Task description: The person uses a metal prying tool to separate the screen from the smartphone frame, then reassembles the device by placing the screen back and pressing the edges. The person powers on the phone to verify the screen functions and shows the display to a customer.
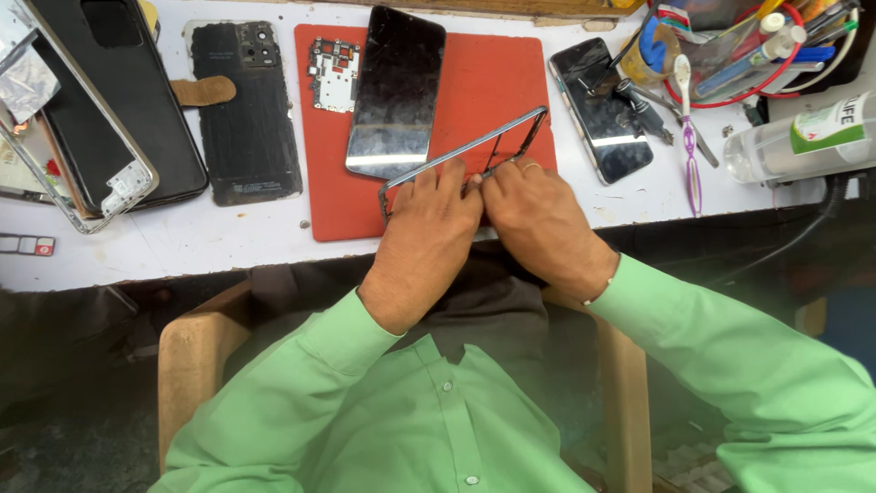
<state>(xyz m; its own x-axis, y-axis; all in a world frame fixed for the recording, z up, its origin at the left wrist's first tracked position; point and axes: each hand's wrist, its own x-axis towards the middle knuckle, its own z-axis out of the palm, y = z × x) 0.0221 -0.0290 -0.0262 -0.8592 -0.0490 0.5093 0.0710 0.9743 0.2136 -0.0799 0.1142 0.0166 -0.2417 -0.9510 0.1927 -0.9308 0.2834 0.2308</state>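
My left hand (429, 239) and my right hand (538, 224) both grip a thin metal phone frame (511, 128), tilted up over the near edge of a red work mat (493, 82). The two hands touch at the frame's lower side. A black phone screen panel (397, 91) lies face up on the mat just beyond the frame. A small circuit board (334, 73) rests on the mat's far left corner. My right ring finger wears a ring.
On the white table (182, 242) lie a black phone back (246, 114), a dark phone case (119, 100), a silver frame (91, 196), another phone (602, 110), a purple toothbrush (689, 137), a clear bottle (803, 137) and a tub of tools (739, 46).
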